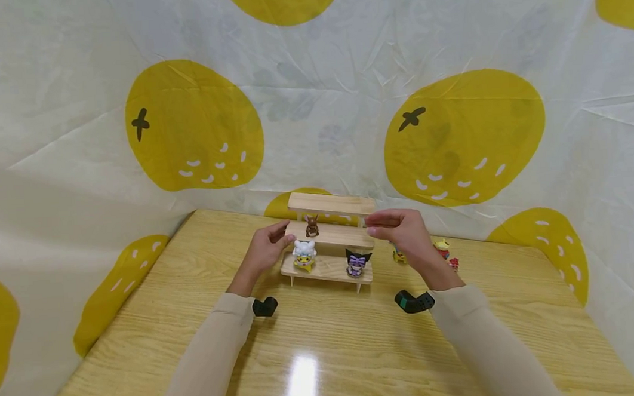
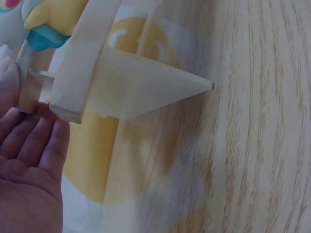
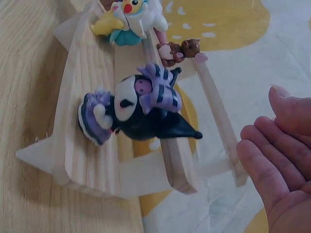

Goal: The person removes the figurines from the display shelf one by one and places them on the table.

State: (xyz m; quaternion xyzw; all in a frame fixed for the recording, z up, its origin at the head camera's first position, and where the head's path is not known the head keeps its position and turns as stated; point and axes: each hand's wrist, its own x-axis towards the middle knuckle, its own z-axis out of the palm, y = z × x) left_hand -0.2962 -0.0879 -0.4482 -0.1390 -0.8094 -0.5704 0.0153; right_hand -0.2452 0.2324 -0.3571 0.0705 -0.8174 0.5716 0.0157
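A three-tier wooden stand (image 1: 336,235) (image 2: 77,77) (image 3: 90,167) is upright on the table. My left hand (image 1: 265,250) (image 2: 34,179) grips the left end of its middle tier, thumb in front and fingers behind. At the stand's right end, my right hand (image 1: 413,241) (image 3: 286,167) has its fingers extended beside the upper tiers and holds nothing. A brown figure (image 1: 311,227) (image 3: 175,53) sits on the middle tier. The bottom tier bears a white-hooded yellow figure (image 1: 304,256) (image 2: 56,19) at left and a black-and-purple figure (image 1: 357,263) (image 3: 141,104) at right. The top tier is bare.
Several small figures, including a green-headed one (image 1: 442,247) and a red one (image 1: 454,264), stand on the table (image 1: 335,346) right of the stand, partly behind my right arm. A white cloth (image 1: 324,126) with yellow fruit prints hangs behind and at both sides.
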